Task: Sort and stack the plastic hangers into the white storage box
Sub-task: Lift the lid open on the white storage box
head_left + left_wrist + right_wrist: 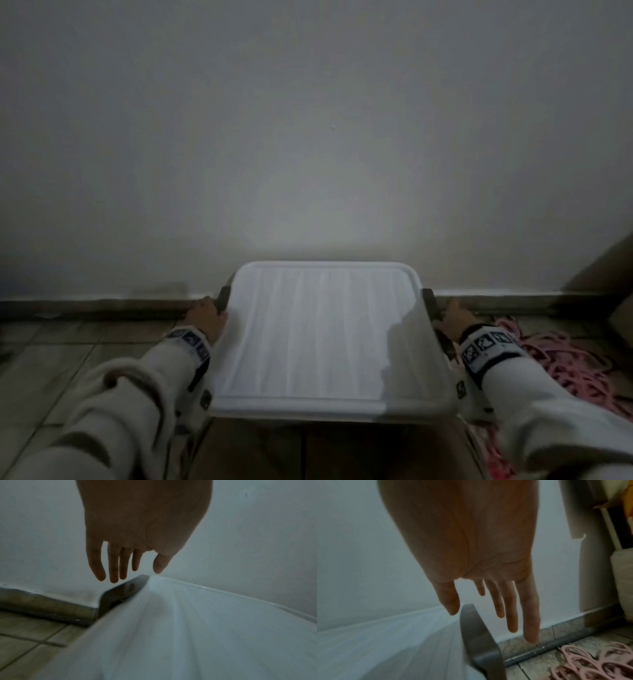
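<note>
The white storage box [322, 332] stands on the floor against the wall with its ribbed lid [188, 635] on. A grey latch [223, 298] sits on its left side and another grey latch [430, 303] on its right. My left hand [207, 318] is beside the left latch [120, 595], fingers [114, 573] straight and just above it. Next to the right latch [477, 635] is my right hand [454, 317], its fingers [511, 615] also straight and holding nothing. A pile of pink plastic hangers [565, 359] lies on the floor to the right of the box.
A plain white wall [308, 137] with a dark skirting board [85, 308] runs right behind the box. The floor [51, 359] is tiled. A brown cardboard piece [606, 270] leans at the far right, with a white bundle [623, 581] near it.
</note>
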Available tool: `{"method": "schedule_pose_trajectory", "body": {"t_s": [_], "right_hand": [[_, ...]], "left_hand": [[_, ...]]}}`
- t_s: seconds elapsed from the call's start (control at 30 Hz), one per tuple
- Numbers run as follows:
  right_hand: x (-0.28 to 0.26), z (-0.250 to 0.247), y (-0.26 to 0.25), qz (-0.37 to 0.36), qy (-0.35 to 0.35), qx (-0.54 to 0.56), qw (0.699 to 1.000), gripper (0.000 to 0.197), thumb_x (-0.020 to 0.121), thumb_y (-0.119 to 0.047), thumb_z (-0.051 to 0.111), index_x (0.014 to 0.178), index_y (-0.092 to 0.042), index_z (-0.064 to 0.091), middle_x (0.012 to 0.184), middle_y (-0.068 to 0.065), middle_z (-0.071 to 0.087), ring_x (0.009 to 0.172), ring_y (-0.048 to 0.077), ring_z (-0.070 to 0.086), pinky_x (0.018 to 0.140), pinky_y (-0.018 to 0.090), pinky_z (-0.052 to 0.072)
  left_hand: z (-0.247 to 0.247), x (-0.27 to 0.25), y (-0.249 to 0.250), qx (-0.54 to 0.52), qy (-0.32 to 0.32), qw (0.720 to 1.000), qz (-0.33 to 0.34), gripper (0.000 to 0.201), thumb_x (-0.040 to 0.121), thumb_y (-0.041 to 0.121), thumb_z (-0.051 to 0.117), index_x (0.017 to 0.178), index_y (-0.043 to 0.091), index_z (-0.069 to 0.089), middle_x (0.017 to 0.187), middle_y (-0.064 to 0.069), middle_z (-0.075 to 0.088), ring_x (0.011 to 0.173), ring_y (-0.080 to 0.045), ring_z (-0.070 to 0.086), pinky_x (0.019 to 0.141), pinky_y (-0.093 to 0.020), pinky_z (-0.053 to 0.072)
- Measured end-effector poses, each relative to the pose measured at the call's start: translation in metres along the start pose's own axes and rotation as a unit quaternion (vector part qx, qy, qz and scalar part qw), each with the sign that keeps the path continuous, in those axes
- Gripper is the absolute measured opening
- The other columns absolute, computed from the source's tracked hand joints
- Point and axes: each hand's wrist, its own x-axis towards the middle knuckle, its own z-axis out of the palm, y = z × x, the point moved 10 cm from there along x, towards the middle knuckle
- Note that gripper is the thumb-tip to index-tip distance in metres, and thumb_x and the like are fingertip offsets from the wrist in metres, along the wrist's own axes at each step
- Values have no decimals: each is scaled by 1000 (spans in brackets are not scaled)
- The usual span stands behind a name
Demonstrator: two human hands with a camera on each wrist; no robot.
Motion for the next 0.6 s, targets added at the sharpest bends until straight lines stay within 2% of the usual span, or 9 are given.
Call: {"method": "schedule_pose_trajectory", "body": {"t_s": [0.13, 0.23, 0.3, 0.37, 0.43, 0.47, 0.53, 0.6], "right_hand": [[3, 9, -13, 33, -8, 22, 999, 74, 95, -26, 47, 145, 1, 1, 143, 25, 35, 130, 36, 40, 103, 39, 34], [7, 15, -18, 56, 4, 46, 997, 59, 99, -20, 39, 145, 1, 8, 139, 27, 40, 126, 37, 44, 100, 39, 36], [9, 14, -17, 70, 16, 45, 996, 50, 101, -17, 30, 144, 1, 13, 138, 28, 40, 126, 37, 43, 100, 39, 35], [12, 16, -17, 73, 10, 34, 997, 50, 102, -17, 25, 146, 0, 8, 140, 28, 38, 128, 36, 42, 101, 39, 34], [11, 17, -18, 75, 6, 35, 997, 52, 102, -18, 24, 147, -1, 4, 141, 28, 37, 129, 36, 41, 102, 38, 34], [12, 17, -17, 73, 5, 36, 997, 52, 102, -18, 25, 147, -1, 3, 141, 28, 37, 129, 36, 41, 102, 38, 34], [13, 17, -15, 68, 6, 43, 997, 53, 102, -19, 27, 146, 0, 5, 140, 28, 38, 128, 36, 42, 101, 37, 35], [14, 17, -14, 66, 8, 39, 997, 52, 102, -18, 27, 146, 0, 6, 141, 27, 37, 128, 36, 41, 101, 37, 34]], "left_hand": [[18, 0, 17, -20, -5, 999, -44, 63, 98, 34, 40, 142, -4, 18, 147, -26, 23, 132, -40, 32, 107, -42, 31], [26, 1, 18, -40, 13, 997, -69, 59, 98, 30, 39, 142, -3, 18, 146, -27, 25, 130, -39, 33, 106, -42, 29], [24, 9, 12, -43, 36, 997, -62, 49, 97, 20, 41, 138, -4, 29, 137, -29, 37, 123, -40, 42, 100, -42, 34], [20, 20, 14, -28, 61, 998, -5, 39, 90, 7, 42, 128, -1, 40, 119, -27, 51, 106, -40, 52, 88, -40, 40], [19, 28, 12, -25, 64, 997, 22, 35, 85, 0, 37, 119, 3, 44, 105, -26, 55, 93, -39, 55, 75, -37, 39], [19, 28, 12, -27, 63, 997, 28, 34, 85, 2, 35, 117, 6, 43, 103, -26, 54, 90, -39, 55, 73, -37, 39], [24, 23, 11, -41, 40, 998, 2, 37, 92, 11, 34, 130, 10, 35, 113, -27, 50, 98, -41, 54, 81, -41, 43], [33, 16, 1, -35, 12, 997, -67, 49, 99, 19, 33, 143, 4, 17, 130, -31, 41, 112, -43, 49, 93, -45, 40]]}}
